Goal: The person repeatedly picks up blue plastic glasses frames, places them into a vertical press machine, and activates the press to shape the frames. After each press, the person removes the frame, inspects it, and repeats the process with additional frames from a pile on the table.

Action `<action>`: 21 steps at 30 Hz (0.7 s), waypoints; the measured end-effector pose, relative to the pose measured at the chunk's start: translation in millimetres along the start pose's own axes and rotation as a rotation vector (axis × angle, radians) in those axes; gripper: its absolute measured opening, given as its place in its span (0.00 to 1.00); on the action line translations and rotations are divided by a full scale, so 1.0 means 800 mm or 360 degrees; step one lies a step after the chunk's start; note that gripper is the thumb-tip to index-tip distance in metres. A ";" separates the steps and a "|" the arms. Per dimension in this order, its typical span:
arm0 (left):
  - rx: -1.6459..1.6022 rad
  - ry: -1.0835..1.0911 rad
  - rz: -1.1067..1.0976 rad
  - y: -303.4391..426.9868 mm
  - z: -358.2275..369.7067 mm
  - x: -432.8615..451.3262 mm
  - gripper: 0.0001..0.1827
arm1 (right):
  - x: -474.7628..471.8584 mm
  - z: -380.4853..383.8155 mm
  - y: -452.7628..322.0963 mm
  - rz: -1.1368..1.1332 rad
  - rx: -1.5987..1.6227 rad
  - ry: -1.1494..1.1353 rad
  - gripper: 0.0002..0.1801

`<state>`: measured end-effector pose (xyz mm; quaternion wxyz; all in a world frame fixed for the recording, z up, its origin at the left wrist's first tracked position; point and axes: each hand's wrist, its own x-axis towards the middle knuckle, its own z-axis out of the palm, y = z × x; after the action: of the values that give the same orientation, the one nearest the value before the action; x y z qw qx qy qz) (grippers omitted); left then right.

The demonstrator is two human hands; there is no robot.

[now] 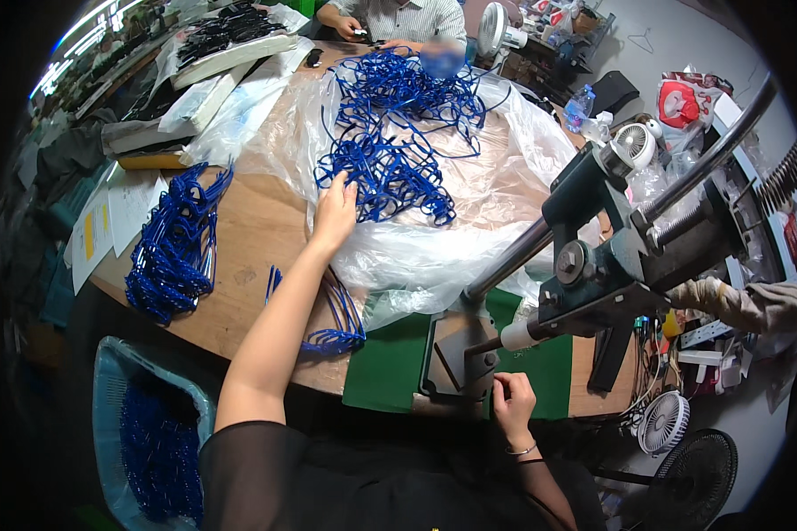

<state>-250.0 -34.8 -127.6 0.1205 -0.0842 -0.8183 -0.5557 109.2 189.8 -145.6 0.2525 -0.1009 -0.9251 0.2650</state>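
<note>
My left hand reaches forward to the near left edge of a loose heap of glossy blue straps, its fingertips touching them; whether it grips one cannot be told. The heap lies on a clear plastic sheet. My right hand, fingers curled, rests at the table's near edge, beside the base of a hand press; its fingertips are partly hidden and what they hold, if anything, cannot be seen. A smaller group of blue straps lies partly behind my left forearm.
A stacked blue bundle lies at the left of the wooden table. A teal basket with blue pieces stands below. The press's metal lever slants up right. Across the table sits a person. Fans stand at the right.
</note>
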 end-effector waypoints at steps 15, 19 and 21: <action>0.0604 0.0052 0.0860 0.108 0.027 0.036 0.10 | 0.003 0.002 -0.003 0.0090 0.0024 0.0028 0.03; 0.0297 -0.0822 0.0048 0.232 -0.033 0.042 0.13 | 0.003 -0.002 0.000 0.0095 0.0019 0.0066 0.04; 0.0879 -0.0501 0.0567 0.220 -0.045 0.009 0.14 | 0.000 -0.009 0.005 0.0082 0.0043 -0.0002 0.04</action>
<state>-205.2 -3.5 43.4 0.1063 -0.2744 -0.9185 -0.2642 112.9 196.2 -142.1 0.2465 -0.1211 -0.9187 0.2840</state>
